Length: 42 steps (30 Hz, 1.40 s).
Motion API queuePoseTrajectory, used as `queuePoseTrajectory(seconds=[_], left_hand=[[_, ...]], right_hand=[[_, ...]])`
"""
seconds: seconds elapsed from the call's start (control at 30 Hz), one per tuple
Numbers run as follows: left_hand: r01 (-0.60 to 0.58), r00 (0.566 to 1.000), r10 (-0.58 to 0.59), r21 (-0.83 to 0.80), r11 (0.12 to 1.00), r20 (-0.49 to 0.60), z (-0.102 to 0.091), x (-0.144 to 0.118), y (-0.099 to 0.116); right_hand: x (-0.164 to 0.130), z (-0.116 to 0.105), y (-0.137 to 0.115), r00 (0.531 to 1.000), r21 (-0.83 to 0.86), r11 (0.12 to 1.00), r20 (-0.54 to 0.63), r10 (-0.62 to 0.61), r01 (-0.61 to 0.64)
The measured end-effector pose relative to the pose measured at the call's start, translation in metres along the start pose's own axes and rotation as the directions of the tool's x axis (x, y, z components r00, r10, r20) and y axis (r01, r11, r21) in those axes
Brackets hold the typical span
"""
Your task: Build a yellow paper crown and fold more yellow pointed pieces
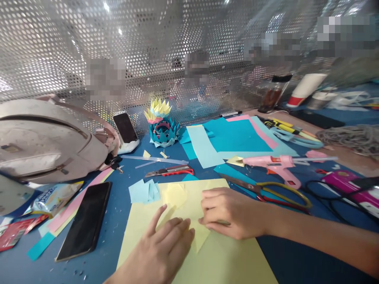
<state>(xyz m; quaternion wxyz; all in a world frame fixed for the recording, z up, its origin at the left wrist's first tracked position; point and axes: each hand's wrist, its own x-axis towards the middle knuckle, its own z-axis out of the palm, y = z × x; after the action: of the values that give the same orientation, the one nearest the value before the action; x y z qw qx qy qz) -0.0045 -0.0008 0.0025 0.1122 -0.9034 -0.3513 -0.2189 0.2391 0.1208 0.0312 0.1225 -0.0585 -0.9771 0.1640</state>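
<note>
Left hand (161,248) spread flat, fingers open, pressing down on a small yellow paper piece (189,221); right hand (231,213) curled, fingertips pinching along the same piece's fold. Piece lying on a large yellow sheet (225,256) near the table's front edge, partly folded into a pointed shape, crease apparently in the making. Judged from this: one unit mid-fold, not yet finished. Just behind, a loose yellow square (174,195) and a small stack of pale blue squares (144,191), cut but unfolded, so more folding seemingly left. Farther back, toward the perforated metal screen (59,47), a finished-looking modular paper flower (162,126) in teal, pink and yellow. To the right, scissors (266,191), a pink glue gun (272,163), teal and pink paper sheets (237,136). Centre, a red-handled cutter (171,171). Left side, a dark phone (85,221) lying flat, a second phone (126,127) propped up, a beige backpack (41,138).
</note>
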Motion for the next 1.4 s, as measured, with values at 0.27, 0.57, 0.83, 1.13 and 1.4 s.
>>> queuePoseTrajectory(seconds=[0.27,0.57,0.83,1.13,1.4], left_hand=[[0.045,0.992,-0.037,0.064,0.997,-0.119,0.008,0.004,0.013],[-0.019,0.987,0.023,0.027,0.999,-0.158,0.011,0.005,0.019],[-0.119,0.993,0.118,0.034,0.992,0.029,0.009,-0.005,0.008],[-0.106,0.994,0.104,0.1,0.989,0.018,0.006,-0.002,0.005],[-0.132,0.989,0.12,0.151,0.98,0.085,0.006,-0.006,0.005]], right_hand=[[0.005,0.023,-0.009,0.938,0.218,0.919,-0.042,0.345,-0.329],[0.007,0.024,-0.011,0.929,0.085,0.928,-0.05,0.368,-0.363],[0.01,0.026,-0.011,0.902,0.299,0.866,-0.035,0.431,-0.402],[0.012,0.015,-0.011,0.804,0.449,0.692,0.113,0.584,-0.565],[0.009,0.01,-0.014,0.762,0.427,0.66,0.118,0.637,-0.618]])
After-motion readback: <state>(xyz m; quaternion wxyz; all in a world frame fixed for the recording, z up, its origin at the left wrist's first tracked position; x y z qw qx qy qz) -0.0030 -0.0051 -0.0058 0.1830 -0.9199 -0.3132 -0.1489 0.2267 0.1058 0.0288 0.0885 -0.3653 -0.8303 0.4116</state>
